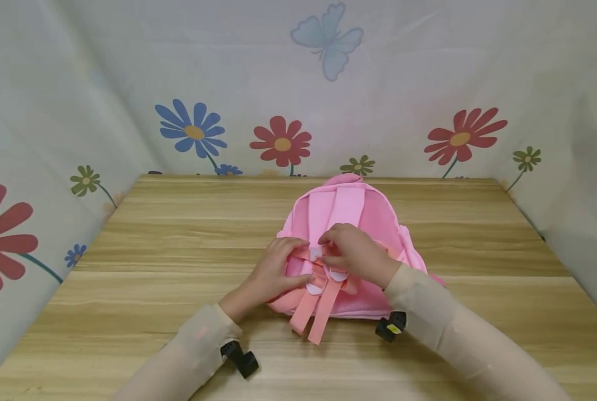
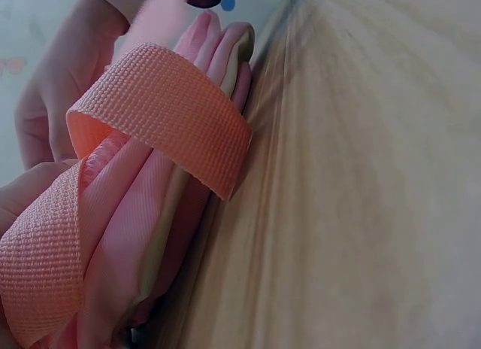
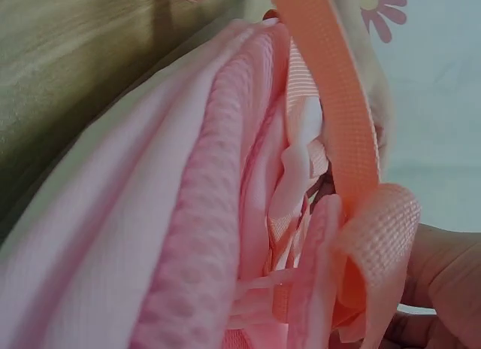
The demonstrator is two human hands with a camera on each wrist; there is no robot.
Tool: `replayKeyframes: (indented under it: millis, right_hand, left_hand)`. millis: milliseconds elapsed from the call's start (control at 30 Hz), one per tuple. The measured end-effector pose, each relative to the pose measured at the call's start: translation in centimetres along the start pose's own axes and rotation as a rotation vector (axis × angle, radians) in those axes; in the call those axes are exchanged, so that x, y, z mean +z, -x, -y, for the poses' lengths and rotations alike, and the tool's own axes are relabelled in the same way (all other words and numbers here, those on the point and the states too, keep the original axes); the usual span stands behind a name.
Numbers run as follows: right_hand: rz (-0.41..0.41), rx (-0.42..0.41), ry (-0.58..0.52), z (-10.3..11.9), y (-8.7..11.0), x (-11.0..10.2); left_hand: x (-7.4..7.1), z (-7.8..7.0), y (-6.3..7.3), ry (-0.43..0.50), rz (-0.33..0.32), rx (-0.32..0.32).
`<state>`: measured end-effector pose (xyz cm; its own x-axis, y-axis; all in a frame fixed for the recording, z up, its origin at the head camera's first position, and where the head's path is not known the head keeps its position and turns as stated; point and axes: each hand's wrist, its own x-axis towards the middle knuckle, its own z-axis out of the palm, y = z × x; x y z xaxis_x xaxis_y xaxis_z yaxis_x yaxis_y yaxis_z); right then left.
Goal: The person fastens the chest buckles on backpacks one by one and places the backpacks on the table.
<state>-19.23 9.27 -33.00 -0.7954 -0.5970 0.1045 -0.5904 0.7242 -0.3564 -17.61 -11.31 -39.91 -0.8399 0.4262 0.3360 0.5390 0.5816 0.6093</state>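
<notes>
While 2 orange strap tails [image 1: 325, 312] lie loose nearest, left hand [image 1: 273, 270] and right hand [image 1: 361, 253] flank a white clip [image 1: 316, 254], fingers bent; whether either grip pinches anything is not discernible. Pink backpack [image 1: 378, 220]: flat on desk [image 1: 203, 234], shoulder straps [image 1: 350, 205] upward, judged already threaded; clip work judged midway, its closure unconfirmed.

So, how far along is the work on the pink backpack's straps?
Laying out looks done: the pink backpack lies on the table with its shoulder straps facing up. In hand: the left hand and right hand are at the orange webbing; what each grips is unclear. Probably left: tidying the two loose webbing ends, which extend past the bag's lower edge.
</notes>
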Motion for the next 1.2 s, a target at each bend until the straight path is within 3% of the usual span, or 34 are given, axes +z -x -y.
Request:
replayKeyframes:
  millis: [367,600,1033,1200]
  right_hand:
    - [0.002,-0.019,0.139,0.4,-0.6,0.2]
    - [-0.034,-0.036,0.114,0.0,-0.3,-0.4]
    - [-0.085,-0.022,0.042,-0.7,1.0,-2.5]
    - [-0.093,0.011,0.017,-1.3,1.7,-3.0]
  left_hand:
    - [-0.1,-0.2,-0.1,-0.01,0.006,-0.013]
    - [-0.4,-0.4,-0.1,-0.013,0.037,-0.045]
    - [-0.8,-1.4,-0.5,-0.078,-0.005,0.071]
    - [-0.5,-2.4,-1.4,-0.116,0.028,0.087]
